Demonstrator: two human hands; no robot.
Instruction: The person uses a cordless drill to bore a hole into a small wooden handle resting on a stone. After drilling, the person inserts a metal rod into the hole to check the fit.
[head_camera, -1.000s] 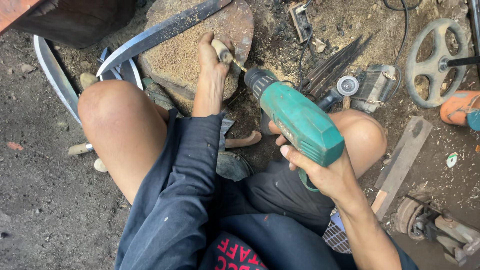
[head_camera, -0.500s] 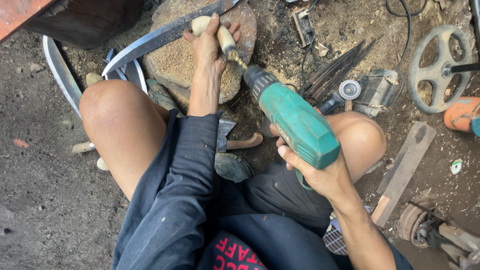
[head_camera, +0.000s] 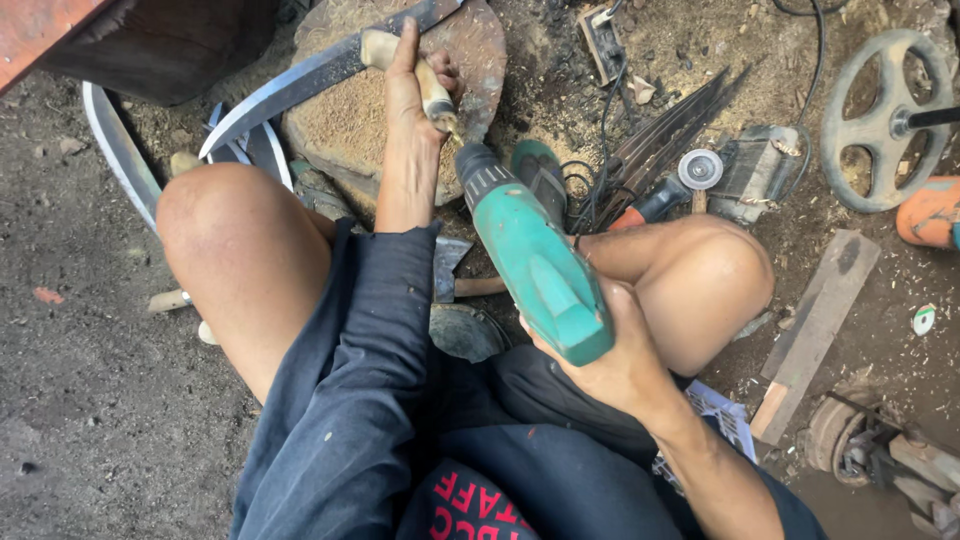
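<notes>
Left hand (head_camera: 415, 95): fingers curled tight round pale wooden handle (head_camera: 415, 75), held over sawdust-strewn stump (head_camera: 350, 120); handle's long axis runs upper-left to lower-right, lower end facing drill bit. Right hand (head_camera: 610, 360): fingers wrapped round green drill (head_camera: 530, 255), nose pointing up-left, touching handle end. Curved blade (head_camera: 310, 80) crosses stump.

Not much printed matter down here. A small round white-and-green sticker or cap (head_camera: 924, 319) lies on the dirt floor (head_camera: 90, 400) at far right, beside the wooden plank (head_camera: 818, 330). No packages, no signs, no screens anywhere in view.
</notes>
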